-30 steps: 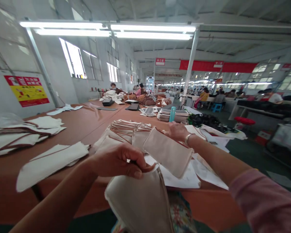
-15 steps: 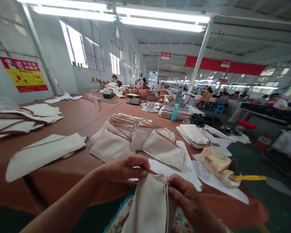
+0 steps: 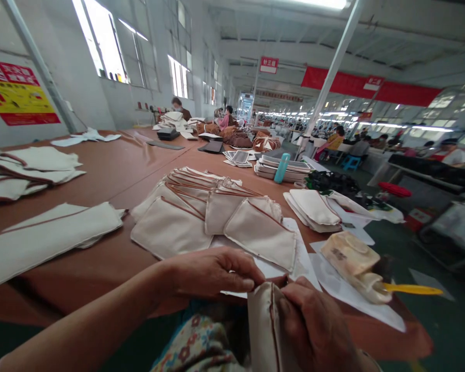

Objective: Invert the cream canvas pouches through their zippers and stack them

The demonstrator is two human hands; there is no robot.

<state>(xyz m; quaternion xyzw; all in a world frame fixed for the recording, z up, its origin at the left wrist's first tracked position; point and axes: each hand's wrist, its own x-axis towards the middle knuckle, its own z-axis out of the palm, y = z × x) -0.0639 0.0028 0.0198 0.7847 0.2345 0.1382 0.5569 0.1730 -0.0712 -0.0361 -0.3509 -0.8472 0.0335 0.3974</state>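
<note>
A cream fabric piece (image 3: 260,325) with a thin brown edge stands upright over my lap, its seam edge turned toward me. My left hand (image 3: 217,271) pinches its top end between thumb and fingers. Wrapped round its right side, my right hand (image 3: 313,323) grips it near the top, hiding part of that side. Just beyond my hands, a fanned pile of similar cream pieces (image 3: 174,227) with brown edging lies on the brown-covered table (image 3: 127,160). White paper (image 3: 306,263) shows under the pile's right side.
A stained plastic container (image 3: 349,253) with a yellow-handled tool (image 3: 414,289) stands at right. Cream pieces (image 3: 54,227) lie at left, another stack (image 3: 312,206) at right. A teal bottle (image 3: 282,168) stands farther back. Several people sit in the distance.
The cream piece has turned so its seam edge faces me and has shifted right. Both hands moved right with it, still holding it. The view has tilted down.
</note>
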